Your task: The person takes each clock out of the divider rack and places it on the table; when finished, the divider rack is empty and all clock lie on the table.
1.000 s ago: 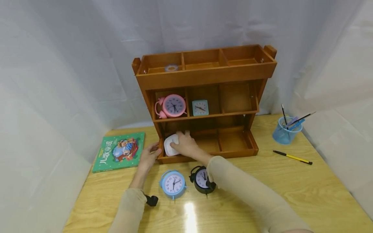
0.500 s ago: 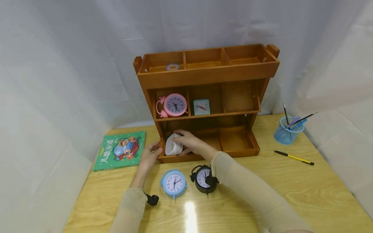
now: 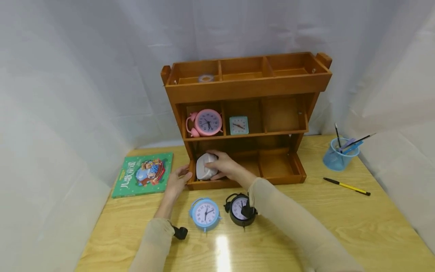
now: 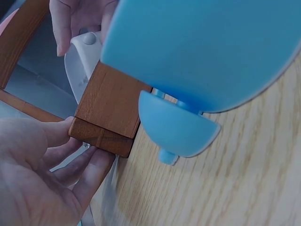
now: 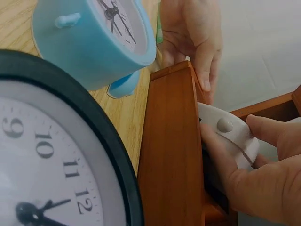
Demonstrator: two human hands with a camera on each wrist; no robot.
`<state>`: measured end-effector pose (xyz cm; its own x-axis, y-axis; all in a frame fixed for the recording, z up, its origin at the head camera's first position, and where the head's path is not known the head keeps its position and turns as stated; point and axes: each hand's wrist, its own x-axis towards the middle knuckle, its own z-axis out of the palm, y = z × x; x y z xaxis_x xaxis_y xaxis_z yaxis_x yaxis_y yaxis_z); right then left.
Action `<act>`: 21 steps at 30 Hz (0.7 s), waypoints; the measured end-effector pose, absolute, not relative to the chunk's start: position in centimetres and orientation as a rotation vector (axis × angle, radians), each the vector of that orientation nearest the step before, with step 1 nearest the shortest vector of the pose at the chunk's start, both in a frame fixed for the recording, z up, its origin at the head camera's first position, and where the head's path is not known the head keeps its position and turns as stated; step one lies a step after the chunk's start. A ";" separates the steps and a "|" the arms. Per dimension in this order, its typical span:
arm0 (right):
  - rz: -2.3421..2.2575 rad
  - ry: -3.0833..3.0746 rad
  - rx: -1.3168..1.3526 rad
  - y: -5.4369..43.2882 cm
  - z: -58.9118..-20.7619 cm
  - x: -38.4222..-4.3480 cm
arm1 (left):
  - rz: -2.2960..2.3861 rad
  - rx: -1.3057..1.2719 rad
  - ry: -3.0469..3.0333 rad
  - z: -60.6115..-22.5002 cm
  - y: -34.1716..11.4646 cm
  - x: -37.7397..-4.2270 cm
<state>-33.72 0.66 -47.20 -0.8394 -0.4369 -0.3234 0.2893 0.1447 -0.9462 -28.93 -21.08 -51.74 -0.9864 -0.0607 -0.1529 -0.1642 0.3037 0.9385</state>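
Note:
My right hand (image 3: 225, 165) grips a small white rounded object (image 3: 204, 166) in the bottom left compartment of the brown wooden shelf (image 3: 249, 87). In the right wrist view, a round knob shows on this white object (image 5: 237, 134), with thumb and fingers on either side. At the shelf's lower left corner, my left hand (image 3: 176, 182) pinches the end of the wooden board (image 4: 110, 101) between thumb and fingers. A blue alarm clock (image 3: 205, 214) and a black alarm clock (image 3: 238, 207) lie on the table in front; the right wrist camera partly covers the black one.
On the middle tier are a pink alarm clock (image 3: 208, 122) and a small square teal clock (image 3: 239, 125). A tape roll (image 3: 205, 78) lies in the top tier. The green book (image 3: 142, 174) is at left; a blue pen cup (image 3: 336, 156) and yellow pen (image 3: 346, 186) are at right.
My right hand has turned the white object within the compartment, its fingers now at the object's right side. The left hand stays at the shelf corner. The head view has shifted slightly.

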 end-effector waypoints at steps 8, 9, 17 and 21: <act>-1.838 1.760 -0.105 2.5 -46.4 -33.6 | 1.774 -0.223 2.465 -51.9 -21.1 -29.1; -1.846 1.743 -0.107 2.8 -46.3 -33.6 | 1.772 -0.228 2.465 -51.8 -21.1 -29.1; -1.937 1.567 -0.079 5.3 -45.1 -33.3 | 1.791 -0.203 2.462 -51.6 -21.0 -29.0; -1.931 1.526 -0.086 6.6 -44.8 -33.1 | 1.805 -0.195 2.459 -51.6 -21.0 -28.9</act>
<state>-33.06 6.56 -44.82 -0.7760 -0.5311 -0.3402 0.4539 -0.0957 -0.8859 -28.85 -21.01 -51.64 -0.9883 -0.0522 -0.1437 -0.1527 0.2959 0.9429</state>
